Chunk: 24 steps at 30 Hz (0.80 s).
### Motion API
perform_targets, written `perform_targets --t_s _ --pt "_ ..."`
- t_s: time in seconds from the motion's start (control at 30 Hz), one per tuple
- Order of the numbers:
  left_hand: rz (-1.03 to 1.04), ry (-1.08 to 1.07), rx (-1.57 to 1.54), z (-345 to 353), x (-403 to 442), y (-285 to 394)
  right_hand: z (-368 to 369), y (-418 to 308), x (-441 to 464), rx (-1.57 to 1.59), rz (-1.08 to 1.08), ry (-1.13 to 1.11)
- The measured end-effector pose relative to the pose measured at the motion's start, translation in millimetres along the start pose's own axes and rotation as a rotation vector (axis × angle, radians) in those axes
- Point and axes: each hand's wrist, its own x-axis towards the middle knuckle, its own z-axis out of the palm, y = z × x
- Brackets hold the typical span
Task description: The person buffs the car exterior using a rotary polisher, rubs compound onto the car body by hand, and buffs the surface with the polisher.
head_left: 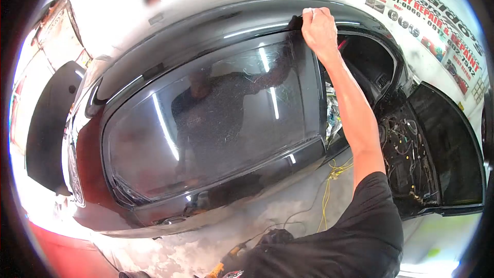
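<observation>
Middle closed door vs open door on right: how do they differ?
Pose: the closed door sits shut; the open door stands swung out.
Face: the closed door shows its glossy outside, the open door its inside with exposed wiring.
Both look dark and have windows.

Car roof (pixel 200 28) looked like glossy painted metal. Side window (pixel 216 118) was smooth, reflective glass, finely smeared. Sleeve (pixel 378 198) was matt cloth. Open door (pixel 409 162) showed dull, uneven inner side. Floor (pixel 340 194) looked matt.

Black car (pixel 231 118), cord (pixel 335 173) apparently yellow
</observation>
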Motion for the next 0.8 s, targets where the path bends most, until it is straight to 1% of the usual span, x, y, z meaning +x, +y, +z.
perform_targets --t_s 0.03,0.07,0.1,0.13,0.2,0.23,0.3,0.33,0.37,0.4,0.43,0.53,0.57,0.63,0.67,0.7,0.73,0.77,0.8 --pt "-0.01 -0.001 -0.029 1 0 -4 6 -7 0 -0.058 -0.199 -0.005" --pt "-0.022 -0.001 -0.065 4 1 -7 14 -23 -13 -0.01 -0.285 0.027" --pt "-0.038 -0.006 -0.097 8 0 -13 20 -49 -19 0.194 -0.394 0.047" --pt "-0.051 -0.006 -0.133 8 0 -21 8 -88 -22 0.44 -0.258 0.035" --pt "-0.073 -0.01 -0.248 9 2 -40 6 -136 -18 0.274 -0.378 -0.008" --pt "-0.08 -0.012 -0.334 14 10 -60 11 -152 -15 0.333 -0.42 -0.025" --pt "-0.056 0.042 -0.667 25 28 -100 28 -205 -12 0.512 -0.515 -0.058" --pt "0.164 0.074 -0.764 26 10 -108 17 -234 -6 0.543 -0.492 -0.096" --pt "-0.011 -0.05 -0.64 12 14 -111 19 -258 -9 0.461 -0.513 -0.164" --pt "-0.166 -0.194 -0.496 -6 9 -99 21 -282 -12 0.359 -0.536 -0.224" --pt "-0.209 0.013 -0.644 -10 -15 -62 21 -309 -13 0.422 -0.578 -0.295" --pt "-0.137 0.113 -0.515 -43 -19 -49 18 -393 -2 0.564 -0.6 -0.178" --pt "-0.187 0.11 -0.555 -55 -17 -46 37 -417 -7 0.514 -0.62 -0.235" --pt "-0.254 0.108 -0.634 -62 12 -62 49 -482 -23 0.517 -0.706 -0.361" --pt "-0.217 0.166 -0.518 -65 20 -74 49 -511 -29 0.508 -0.742 -0.418" --pt "-0.177 0.211 -0.393 -76 24 -66 51 -544 -38 0.667 -0.773 -0.302" --pt "-0.13 0.252 -0.264 -86 30 -63 53 -573 -45 0.632 -0.789 -0.297" --pt "-0.199 0.242 -0.212 -88 46 -74 56 -601 -55 0.597 -0.803 -0.291" --pt "-0.17 0.266 -0.136 -97 48 -77 59 -628 -68 0.562 -0.811 -0.289"
